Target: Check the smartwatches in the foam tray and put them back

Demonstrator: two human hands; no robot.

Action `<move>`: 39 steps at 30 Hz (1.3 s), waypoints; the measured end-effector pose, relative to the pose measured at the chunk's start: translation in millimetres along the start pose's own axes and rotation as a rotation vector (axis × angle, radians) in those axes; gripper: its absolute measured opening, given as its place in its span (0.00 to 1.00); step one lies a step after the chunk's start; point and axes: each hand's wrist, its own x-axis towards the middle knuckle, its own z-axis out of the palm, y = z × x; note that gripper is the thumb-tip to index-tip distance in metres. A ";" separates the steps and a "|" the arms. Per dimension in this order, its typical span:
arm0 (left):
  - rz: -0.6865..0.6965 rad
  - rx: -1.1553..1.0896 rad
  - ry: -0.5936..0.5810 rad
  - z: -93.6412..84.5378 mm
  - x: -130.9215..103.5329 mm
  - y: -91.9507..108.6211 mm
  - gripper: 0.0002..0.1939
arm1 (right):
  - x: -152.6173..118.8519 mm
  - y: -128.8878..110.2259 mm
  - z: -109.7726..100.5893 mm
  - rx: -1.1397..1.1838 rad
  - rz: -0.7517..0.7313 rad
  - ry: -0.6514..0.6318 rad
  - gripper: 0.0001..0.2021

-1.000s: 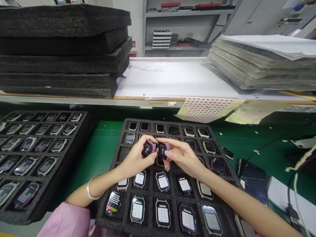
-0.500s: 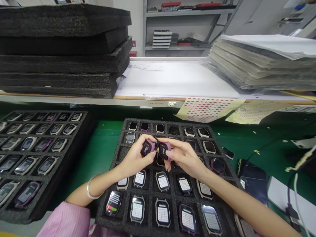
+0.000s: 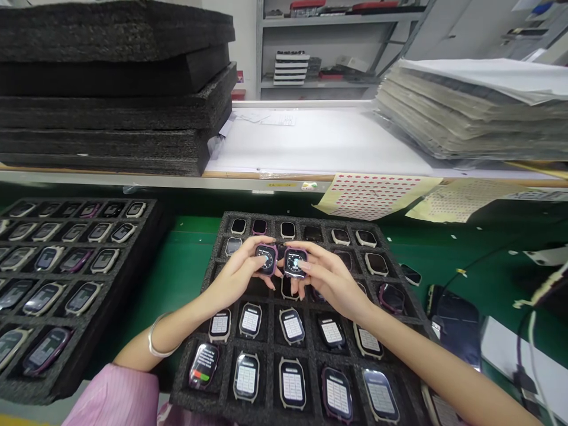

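Observation:
Above the middle of a black foam tray (image 3: 266, 414), my left hand (image 3: 237, 273) grips a purple-cased watch (image 3: 267, 259), its thumb on the lit screen. Close beside it, my right hand (image 3: 332, 281) holds a second purple-cased watch (image 3: 295, 262), thumb also on the glass. Both faces show a dial with a blue figure. Below my hands, rows of watches sit in the tray's compartments, several with white list-like screens. One purple watch (image 3: 205, 365) at the lower left shows text with a red and green bar.
A second foam tray (image 3: 95, 337) of watches lies at the left. Black foam slabs (image 3: 110, 83) are stacked on the shelf (image 3: 319, 142), with bagged sheets (image 3: 470, 112) at its right. A black pouch (image 3: 455, 325) and cables (image 3: 523, 355) lie at the right.
Both watches have turned so their screens face up toward me, and their displays now show brighter dials. My thumbs have shifted onto the glass.

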 end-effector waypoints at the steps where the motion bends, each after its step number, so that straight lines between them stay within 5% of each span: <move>1: -0.015 -0.015 0.001 -1.2 -0.1 -0.3 0.16 | 0.3 1.0 -0.5 -0.015 0.006 0.008 0.16; 25: -0.105 -0.014 -0.037 -8.4 -3.0 -6.4 0.18 | 3.2 7.3 0.4 -0.152 0.071 0.051 0.17; 33: -0.064 -0.105 -0.068 -26.4 -15.8 -5.4 0.20 | 2.1 10.0 2.4 -0.180 0.077 -0.137 0.28; 36: -0.042 -0.092 -0.023 -33.7 -20.9 -3.8 0.18 | 11.1 20.6 1.2 -0.430 0.067 -0.148 0.25; 39: -0.038 -0.062 0.022 -35.3 -24.0 -2.0 0.17 | 25.0 34.1 3.0 -0.902 -0.144 -0.162 0.23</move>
